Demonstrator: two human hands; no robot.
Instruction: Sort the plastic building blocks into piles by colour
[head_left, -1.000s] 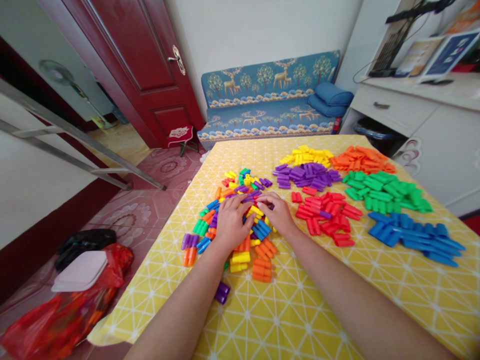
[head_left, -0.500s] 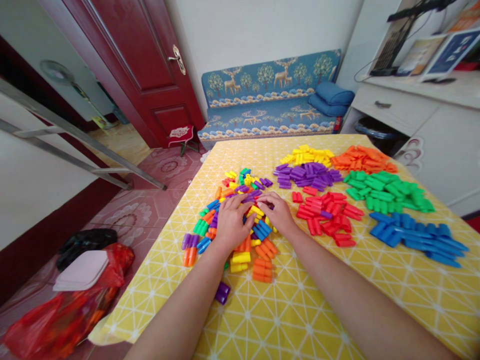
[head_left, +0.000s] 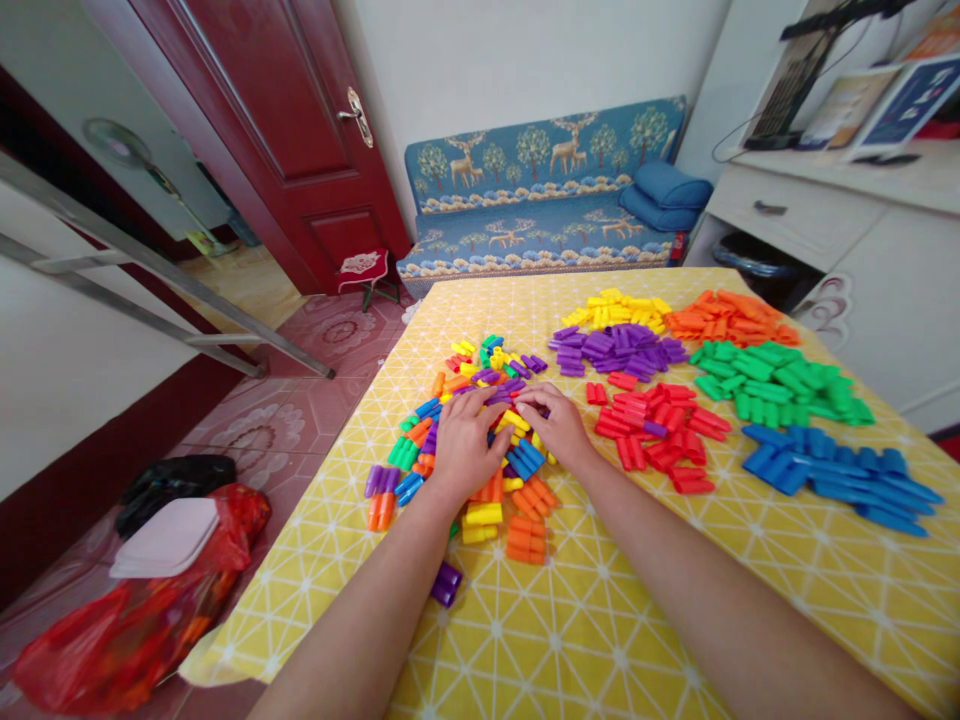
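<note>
A mixed pile of small coloured plastic blocks (head_left: pixel 480 375) lies on the yellow patterned tablecloth (head_left: pixel 570 620). My left hand (head_left: pixel 463 445) rests palm down on that pile, fingers stretched forward over the blocks. Beside it, my right hand (head_left: pixel 556 425) sits on the pile with fingers curled down onto blocks; whether it grips one is hidden. Sorted heaps lie to the right: red (head_left: pixel 660 425), purple (head_left: pixel 615 350), yellow (head_left: pixel 619 308), orange (head_left: pixel 724 318), green (head_left: pixel 776 380) and blue (head_left: pixel 832 470).
The table's left edge drops to a tiled floor with a red plastic bag (head_left: pixel 127 620) and a black bag (head_left: pixel 169 480). A red door (head_left: pixel 300 150), a blue sofa (head_left: pixel 540 210) and a white cabinet (head_left: pixel 862 240) stand around the table.
Both hands stay on the mixed pile with barely any movement. The view has shifted very slightly.
</note>
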